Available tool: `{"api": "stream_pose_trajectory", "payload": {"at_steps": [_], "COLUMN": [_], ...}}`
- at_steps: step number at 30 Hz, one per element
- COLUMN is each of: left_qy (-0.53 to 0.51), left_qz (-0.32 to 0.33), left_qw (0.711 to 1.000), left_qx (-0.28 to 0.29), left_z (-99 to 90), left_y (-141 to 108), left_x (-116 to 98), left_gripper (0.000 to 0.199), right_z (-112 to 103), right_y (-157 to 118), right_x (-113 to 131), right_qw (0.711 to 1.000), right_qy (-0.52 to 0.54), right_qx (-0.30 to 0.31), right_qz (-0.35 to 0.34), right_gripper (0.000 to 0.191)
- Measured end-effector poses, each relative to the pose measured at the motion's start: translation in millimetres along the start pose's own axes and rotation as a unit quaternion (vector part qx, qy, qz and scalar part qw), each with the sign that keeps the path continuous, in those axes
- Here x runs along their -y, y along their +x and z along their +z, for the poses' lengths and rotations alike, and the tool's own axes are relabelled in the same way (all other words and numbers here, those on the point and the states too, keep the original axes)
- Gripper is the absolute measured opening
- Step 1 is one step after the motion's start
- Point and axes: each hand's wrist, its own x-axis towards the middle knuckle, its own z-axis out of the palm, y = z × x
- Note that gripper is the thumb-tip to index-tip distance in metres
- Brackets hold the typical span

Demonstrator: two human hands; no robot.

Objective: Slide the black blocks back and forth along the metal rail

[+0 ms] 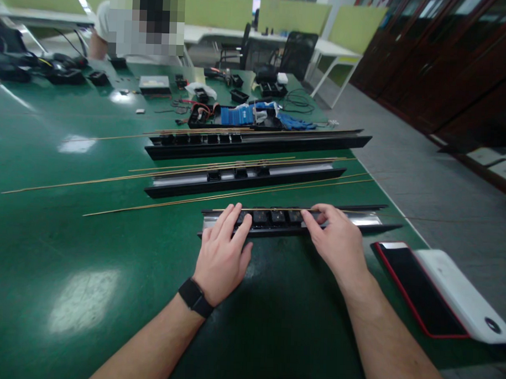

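Observation:
A black channel (268, 232) with a silvery inside lies across the green table in front of me. Several black square blocks (277, 216) sit in a row inside it. Along the blocks' far edge runs a thin brass-coloured rod (273, 209). My left hand (221, 257) rests over the channel's left end, fingers stretched out on the leftmost block and far rim. At the right end of the row, my right hand (338, 242) has thumb and fingers closed together on the rod; the exact grip is partly hidden.
Beyond lie a second channel (245, 186), a third channel (258, 147) and several loose thin rods (186, 200). A phone with a red edge (419, 289) and a white device (460, 296) lie at right. Across the green table (122, 251) is a person (103, 29).

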Motion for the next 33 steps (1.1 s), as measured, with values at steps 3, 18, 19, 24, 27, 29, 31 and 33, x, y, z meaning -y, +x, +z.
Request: {"api": "stream_pose_trajectory", "payload": {"at_steps": [3, 18, 19, 24, 27, 29, 31, 33], "left_qy": [0.002, 0.001, 0.002, -0.001, -0.004, -0.003, -0.002, -0.002], "left_qz": [0.000, 0.000, -0.001, -0.004, -0.003, -0.002, -0.003, -0.003], "left_qw": [1.000, 1.000, 1.000, 1.000, 1.000, 1.000, 1.000, 1.000], "left_qx": [-0.001, -0.002, -0.002, 0.005, 0.003, 0.002, 0.003, 0.004], "left_z": [0.2, 0.4, 0.2, -0.2, 0.0, -0.2, -0.6, -1.1], "left_y": [0.2, 0.0, 0.1, 0.3, 0.4, 0.6, 0.8, 0.9], "left_x": [-0.2, -0.2, -0.3, -0.4, -0.2, -0.2, -0.4, -0.7], "left_gripper": [0.053, 0.053, 0.053, 0.053, 0.053, 0.053, 0.053, 0.053], "right_z": [1.3, -0.8, -1.2, -2.4, -1.7, -0.7, 0.3, 0.8], "right_y": [-0.1, 0.2, 0.1, -0.4, -0.3, -0.2, -0.3, -0.4], "right_x": [-0.9, 0.6, 0.8, 1.6, 0.8, -0.2, -1.1, -1.4], "right_qw": [1.000, 1.000, 1.000, 1.000, 1.000, 1.000, 1.000, 1.000], "right_qy": [-0.004, -0.014, -0.014, -0.020, -0.022, -0.024, -0.026, -0.029], "right_qx": [-0.010, -0.003, -0.004, 0.003, -0.003, -0.006, -0.007, -0.006], "right_qz": [-0.003, 0.011, 0.011, 0.012, 0.003, 0.001, 0.003, 0.005], "right_gripper": [0.037, 0.037, 0.037, 0.041, 0.042, 0.041, 0.040, 0.040]}}
